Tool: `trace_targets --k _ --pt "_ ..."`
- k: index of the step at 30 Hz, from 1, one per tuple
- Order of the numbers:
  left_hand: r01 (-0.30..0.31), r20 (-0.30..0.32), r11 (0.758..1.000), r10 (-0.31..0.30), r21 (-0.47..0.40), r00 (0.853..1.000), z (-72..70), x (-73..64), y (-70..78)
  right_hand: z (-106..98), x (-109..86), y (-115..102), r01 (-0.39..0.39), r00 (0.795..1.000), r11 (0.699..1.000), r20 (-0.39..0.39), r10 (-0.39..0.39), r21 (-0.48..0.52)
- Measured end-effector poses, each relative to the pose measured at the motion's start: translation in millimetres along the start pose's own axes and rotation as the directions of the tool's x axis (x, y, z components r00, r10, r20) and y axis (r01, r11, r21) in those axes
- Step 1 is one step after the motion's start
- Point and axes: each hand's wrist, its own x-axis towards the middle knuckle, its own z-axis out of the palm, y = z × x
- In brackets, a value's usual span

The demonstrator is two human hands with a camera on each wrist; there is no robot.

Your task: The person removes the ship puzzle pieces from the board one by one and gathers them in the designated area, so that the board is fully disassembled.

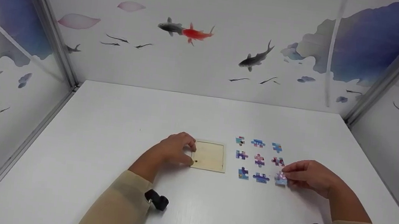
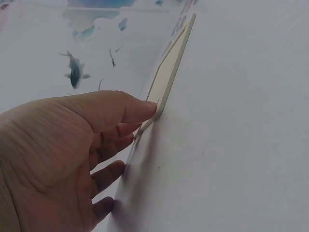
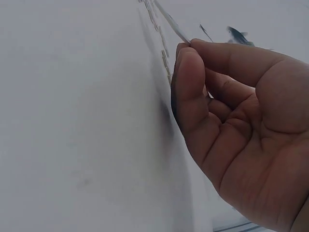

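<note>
A square pale wooden puzzle tray (image 1: 209,157) with a raised rim lies flat on the table. My left hand (image 1: 176,149) holds its left side, the thumb (image 2: 142,110) on the near corner and the other fingers by the same edge farther back. To the right, colourful jigsaw pieces (image 1: 259,160) are laid out in three rows. At the near right of this group, my right hand (image 1: 310,176) pinches a pink-and-blue jigsaw piece (image 1: 281,179) between thumb and finger. The right wrist view shows that piece (image 3: 172,21) edge-on, tilted and lifted off the tabletop.
The white table (image 1: 108,116) is bounded by a printed back wall (image 1: 203,75) and side panels with metal posts (image 1: 44,23). Small black devices (image 1: 156,200) sit at both sleeve cuffs.
</note>
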Motion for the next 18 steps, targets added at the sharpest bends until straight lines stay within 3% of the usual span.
trace_targets --k 18 --pt "-0.021 0.0 1.0 0.021 -0.018 1.0 0.8 1.0 -3.4 1.4 2.2 2.6 -0.08 0.994 0.997 -0.077 0.079 -0.017"
